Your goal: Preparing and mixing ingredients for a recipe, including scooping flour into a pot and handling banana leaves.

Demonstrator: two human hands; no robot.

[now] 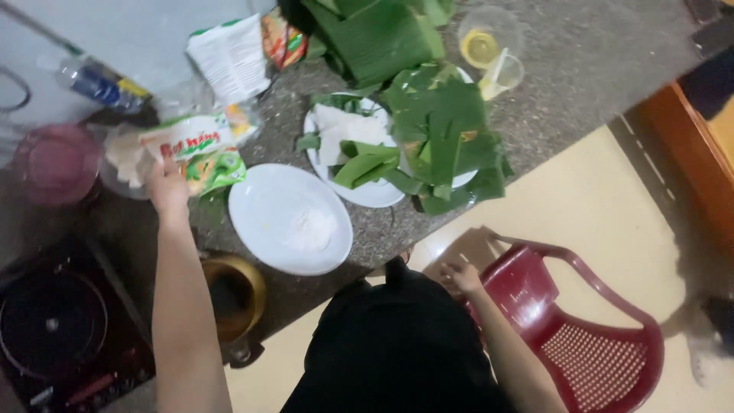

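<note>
Black-clothed lap nearest; left hand (168, 187) closes its grip on a green-and-white packet (200, 153) above the tabletop (566, 69), right hand (461, 277) rests open-fingered on a red chair (581, 329); opening it likely needs both hands.

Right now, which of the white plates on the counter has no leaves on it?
The near white plate, closest to the person, holding only a small mound of white flour. The far plate beside it is partly covered by folded green banana leaves.

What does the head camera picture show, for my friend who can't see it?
A person's left hand holds a white and green bag over a stone counter, while the right hand touches a red plastic chair. Nearby sit a white plate with flour and folded green leaves.
</note>
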